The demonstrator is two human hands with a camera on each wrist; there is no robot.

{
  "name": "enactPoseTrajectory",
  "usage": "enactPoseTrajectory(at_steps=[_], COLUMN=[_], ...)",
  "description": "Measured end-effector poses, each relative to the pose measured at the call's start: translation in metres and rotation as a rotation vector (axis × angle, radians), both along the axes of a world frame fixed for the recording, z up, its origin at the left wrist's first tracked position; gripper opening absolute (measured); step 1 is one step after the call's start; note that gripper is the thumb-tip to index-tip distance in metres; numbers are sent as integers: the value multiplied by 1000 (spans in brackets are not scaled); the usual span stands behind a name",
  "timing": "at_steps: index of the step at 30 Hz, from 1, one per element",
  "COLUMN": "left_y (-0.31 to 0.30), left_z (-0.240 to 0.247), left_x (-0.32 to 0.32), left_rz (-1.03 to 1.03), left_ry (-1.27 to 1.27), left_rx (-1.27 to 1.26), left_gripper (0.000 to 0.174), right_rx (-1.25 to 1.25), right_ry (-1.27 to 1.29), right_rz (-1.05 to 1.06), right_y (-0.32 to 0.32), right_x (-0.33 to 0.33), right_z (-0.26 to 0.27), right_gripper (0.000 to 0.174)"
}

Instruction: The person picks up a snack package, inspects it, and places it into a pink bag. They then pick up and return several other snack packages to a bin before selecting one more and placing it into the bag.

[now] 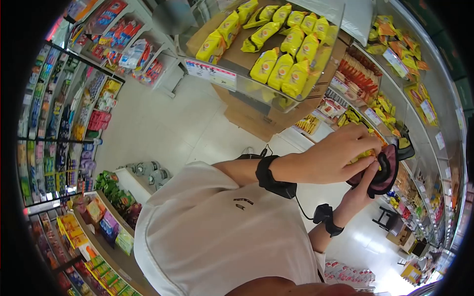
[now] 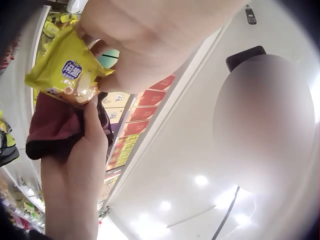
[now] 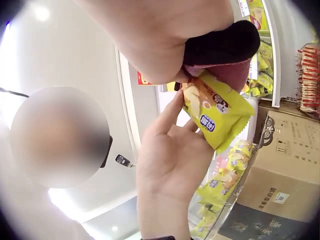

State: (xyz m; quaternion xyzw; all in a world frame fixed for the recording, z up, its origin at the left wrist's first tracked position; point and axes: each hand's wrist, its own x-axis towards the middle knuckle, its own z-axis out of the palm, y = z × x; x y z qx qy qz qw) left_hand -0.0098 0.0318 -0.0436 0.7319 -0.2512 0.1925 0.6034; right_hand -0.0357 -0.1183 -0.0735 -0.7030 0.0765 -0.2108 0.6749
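L hand point(image 1: 335, 158) pinches yellow snack pkt point(image 2: 67, 70) at pouch point(image 1: 385, 170) gripped by R hand point(image 1: 363, 192).

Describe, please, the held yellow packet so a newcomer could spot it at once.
Near the shelf of yellow packets, two hands meet. The packet is pinched by the left hand against a dark pouch in the right hand; it alone is off the shelf.

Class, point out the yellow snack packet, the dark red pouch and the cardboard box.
yellow snack packet point(image 3: 218, 118), right wrist view, printed front.
dark red pouch point(image 2: 55, 125), left wrist view, cloth side.
cardboard box point(image 3: 290, 162), right wrist view, side panel.
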Motion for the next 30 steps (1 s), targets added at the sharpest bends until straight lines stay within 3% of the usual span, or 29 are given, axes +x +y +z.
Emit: enactPoseTrajectory(at_steps=[3, 6, 7, 9, 10, 12, 14, 16, 18, 19, 20, 22, 24, 25, 27, 29, 30], left_y=[-5, -11, -12, -8, -6, -4, -6, -12, -14, -14, -13, -11, -13, -14, -11, -15, -16], left_z=[-16, -25, -27, -26, -26, -33, -40, -46, -47, -47, -47, -47, -45, -45, -31, -26, -25], left_x=[5, 10, 11, 10, 11, 16, 18, 17, 16, 15, 15, 17, 19, 22, 16, 16, 17], left_rz=[-29, -86, -112, -186, -223, -171, -107, -28, 13, 30, 100, 210, 211, 218, 140, 166, 199], left_ry=[33, 120, 160, 312, 388, 349, 319, 291, 281, 275, 220, 113, 100, 76, 141, 88, 35], left_rx=[-14, -149, -210, -346, -414, -365, -353, -380, -425, -447, -392, -298, -355, -343, -266, -219, -219], left_gripper=[19, 23, 24, 24, 23, 24, 24, 22, 22, 22, 21, 19, 17, 15, 16, 17, 17], right_rx=[-117, -50, -18, -98, -19, 140, 565, 293, 308, 457, 604, 610, 564, 223, -186, 28, -161], right_ry=[-42, -151, -13, 65, 87, 129, 141, 206, 223, 209, 191, 144, 135, 194, 21, -158, -148], right_rz=[-23, -75, -78, -100, -84, -61, -67, -115, -90, -46, -4, 108, 161, 89, 104, 195, 155], right_y=[8, 24, 13, 0, -3, -4, 19, 18, 18, 19, 19, 14, 6, 2, 18, 33, 19], right_x=[7, 10, 9, 9, 10, 13, 19, 15, 13, 15, 16, 16, 12, 4, 1, -6, -12], right_z=[-2, -6, -13, -28, -33, -38, -19, -25, -26, -24, -21, -22, -29, -45, -33, -14, -39], right_gripper=[37, 36, 34, 34, 37, 44, 42, 44, 47, 49, 50, 53, 51, 53, 54, 53, 57])
